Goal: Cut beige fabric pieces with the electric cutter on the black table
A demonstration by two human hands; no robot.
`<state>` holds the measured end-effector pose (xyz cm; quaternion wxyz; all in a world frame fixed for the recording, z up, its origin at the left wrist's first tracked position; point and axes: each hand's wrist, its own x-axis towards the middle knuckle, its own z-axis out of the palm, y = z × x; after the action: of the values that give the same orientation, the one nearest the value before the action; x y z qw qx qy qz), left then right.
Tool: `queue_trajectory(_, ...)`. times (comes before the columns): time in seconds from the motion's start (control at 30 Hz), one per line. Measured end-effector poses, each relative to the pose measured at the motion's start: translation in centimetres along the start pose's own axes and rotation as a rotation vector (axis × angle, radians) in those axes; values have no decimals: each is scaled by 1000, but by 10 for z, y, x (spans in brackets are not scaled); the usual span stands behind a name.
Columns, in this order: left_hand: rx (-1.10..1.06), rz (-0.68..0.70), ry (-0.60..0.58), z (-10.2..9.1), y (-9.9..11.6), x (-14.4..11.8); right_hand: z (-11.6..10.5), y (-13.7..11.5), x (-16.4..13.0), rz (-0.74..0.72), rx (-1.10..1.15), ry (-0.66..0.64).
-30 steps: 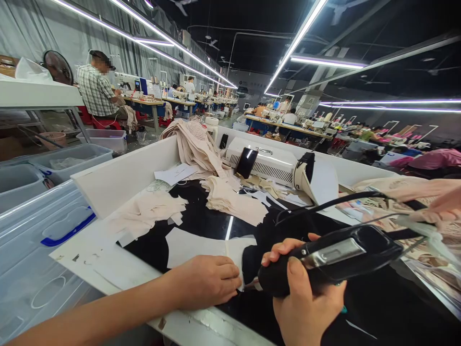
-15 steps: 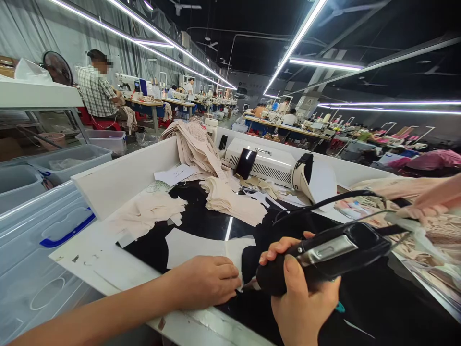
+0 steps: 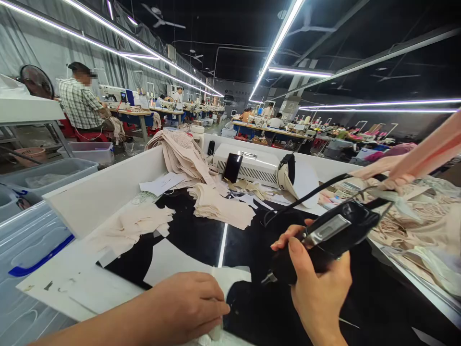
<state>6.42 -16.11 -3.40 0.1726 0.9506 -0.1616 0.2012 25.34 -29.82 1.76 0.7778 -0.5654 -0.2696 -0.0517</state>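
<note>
Now your right hand (image 3: 317,283) grips the tool (image 3: 327,236), its long axis slanting down leftward, tip (image 3: 268,278) right of the white piece (image 3: 169,263) but apart from it; your left hand (image 3: 183,303), nearer, covers that piece's near end on the black surface (image 3: 254,312), whether pinching or pressing I cannot tell

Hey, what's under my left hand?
Your bare left hand lies over part of a thin, white, curved-edged sheet on a flat, glossy black work surface. Whatever the hand covers can't be seen; the sheet's material is unclear.
</note>
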Motion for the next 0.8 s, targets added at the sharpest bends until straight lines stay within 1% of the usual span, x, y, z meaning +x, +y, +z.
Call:
queue_trajectory(0.07,58,-50,28,4,-5,13,3,6,2,8,64,-6)
queue_trajectory(0.13,119,-102,31,10,-11,28,6,11,2,21,96,-22)
queue_trajectory(0.27,214,-190,-32,25,-22,55,8,18,-3,6,143,-53)
queue_trajectory(0.37,225,-250,-84,35,-27,67,9,21,-7,12,157,-71)
queue_trajectory(0.47,231,-296,-139,41,-30,71,8,24,-9,12,141,-77)
queue_trajectory(0.57,224,-325,-139,44,-31,70,7,27,-9,-8,130,-91)
queue_trajectory(0.8,64,-374,30,51,-37,64,4,28,-9,-6,134,-85)
